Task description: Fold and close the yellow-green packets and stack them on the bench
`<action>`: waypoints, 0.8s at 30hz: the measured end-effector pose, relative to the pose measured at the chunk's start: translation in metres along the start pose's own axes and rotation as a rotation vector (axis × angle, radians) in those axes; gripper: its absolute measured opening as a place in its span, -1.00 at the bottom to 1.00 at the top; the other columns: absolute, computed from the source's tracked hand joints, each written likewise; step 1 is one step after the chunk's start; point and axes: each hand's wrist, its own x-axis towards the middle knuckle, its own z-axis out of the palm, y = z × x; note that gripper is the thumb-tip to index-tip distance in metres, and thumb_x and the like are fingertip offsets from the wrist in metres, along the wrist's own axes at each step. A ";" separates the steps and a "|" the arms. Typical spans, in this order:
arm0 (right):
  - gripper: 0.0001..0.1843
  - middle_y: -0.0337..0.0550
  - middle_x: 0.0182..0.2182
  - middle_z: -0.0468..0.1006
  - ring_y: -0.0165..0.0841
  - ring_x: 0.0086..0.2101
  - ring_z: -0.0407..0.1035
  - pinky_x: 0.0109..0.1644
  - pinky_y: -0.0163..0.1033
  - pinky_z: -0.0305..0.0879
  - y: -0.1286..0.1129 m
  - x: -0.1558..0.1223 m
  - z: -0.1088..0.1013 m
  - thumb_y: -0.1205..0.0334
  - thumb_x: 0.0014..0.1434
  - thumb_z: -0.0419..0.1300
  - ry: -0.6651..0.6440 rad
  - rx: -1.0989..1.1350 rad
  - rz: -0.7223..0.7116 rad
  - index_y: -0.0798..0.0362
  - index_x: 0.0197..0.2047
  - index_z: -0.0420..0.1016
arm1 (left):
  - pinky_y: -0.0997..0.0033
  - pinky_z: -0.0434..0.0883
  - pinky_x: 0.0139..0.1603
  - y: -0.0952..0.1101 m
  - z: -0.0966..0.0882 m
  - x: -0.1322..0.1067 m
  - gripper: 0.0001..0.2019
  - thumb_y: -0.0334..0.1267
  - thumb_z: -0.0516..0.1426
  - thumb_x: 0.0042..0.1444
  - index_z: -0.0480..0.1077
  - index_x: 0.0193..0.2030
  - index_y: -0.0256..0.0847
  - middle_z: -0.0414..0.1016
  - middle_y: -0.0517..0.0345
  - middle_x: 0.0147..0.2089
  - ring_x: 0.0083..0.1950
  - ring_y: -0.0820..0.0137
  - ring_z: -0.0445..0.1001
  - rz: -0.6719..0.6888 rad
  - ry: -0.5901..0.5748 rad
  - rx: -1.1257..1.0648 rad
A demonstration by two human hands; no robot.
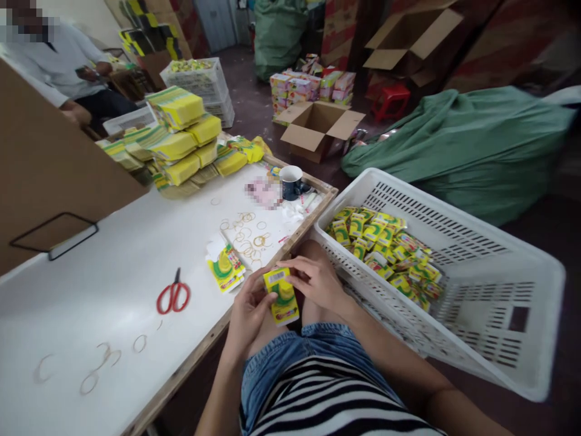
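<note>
Over my lap, a small yellow and green carton with a barcode panel at its upper end is held between both hands. My left hand grips its left side, thumb lying on the front face. At the upper right of the carton, the fingers of my right hand are bent against its edge and top end. Just beyond my left hand, on the white table, lies a little pile of flat yellow cartons. Loose rubber bands are scattered beside that pile.
Red-handled scissors lie on the table to the left. A dark mug stands near its far corner, and stacked bundles of flat cartons sit at the back. To my right, a white plastic crate holds many yellow packs. Another person sits far left.
</note>
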 end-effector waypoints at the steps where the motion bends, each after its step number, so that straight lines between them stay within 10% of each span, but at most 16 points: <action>1: -0.73 -0.12 -0.16 0.55 -0.34 -0.20 0.45 -0.17 -0.28 0.36 0.000 -0.001 0.000 0.28 0.25 0.14 0.022 0.036 -0.008 0.01 0.01 0.51 | 0.26 0.51 -0.07 -0.001 0.001 0.001 -0.51 -0.22 0.25 0.09 0.27 0.16 -0.18 0.56 -0.04 0.02 -0.05 0.21 0.57 0.001 -0.009 -0.007; 6: -0.76 -0.13 -0.19 0.56 -0.34 -0.25 0.44 -0.17 -0.25 0.39 0.002 -0.006 -0.006 0.25 0.26 0.14 0.228 0.070 -0.015 0.02 -0.02 0.50 | 0.16 0.45 0.06 -0.006 0.002 0.017 -0.50 -0.12 0.19 0.13 0.22 0.19 -0.16 0.57 -0.02 -0.07 -0.01 0.22 0.54 0.098 0.045 0.138; 12: -0.74 0.05 -0.05 0.38 -0.13 0.02 0.29 0.11 0.04 0.27 0.007 -0.004 -0.046 0.21 0.24 0.14 1.005 -0.344 -0.084 0.01 -0.01 0.47 | -0.11 0.21 0.25 -0.007 -0.056 0.047 -0.35 -0.06 0.16 0.10 0.17 0.28 -0.35 0.34 -0.31 0.18 0.26 -0.05 0.26 0.054 0.713 0.970; 17: -0.82 0.00 -0.14 0.41 -0.17 -0.06 0.33 0.04 0.02 0.32 0.011 -0.005 -0.032 0.22 0.24 0.11 0.822 -0.265 -0.060 0.00 -0.13 0.50 | -0.17 0.25 0.14 -0.015 -0.081 0.057 -0.20 -0.02 0.18 0.06 0.09 0.28 -0.62 0.32 -0.61 0.14 0.22 -0.26 0.28 -0.276 0.740 1.204; 24: -0.84 -0.08 -0.26 0.49 -0.27 -0.17 0.39 -0.02 -0.12 0.34 0.009 -0.002 -0.003 0.30 0.24 0.09 0.657 -0.125 -0.042 0.03 -0.23 0.52 | -0.05 0.42 -0.05 -0.005 -0.088 0.057 -0.40 -0.04 0.21 -0.05 0.32 0.08 -0.38 0.57 -0.23 -0.13 0.00 -0.14 0.50 -0.349 0.809 0.989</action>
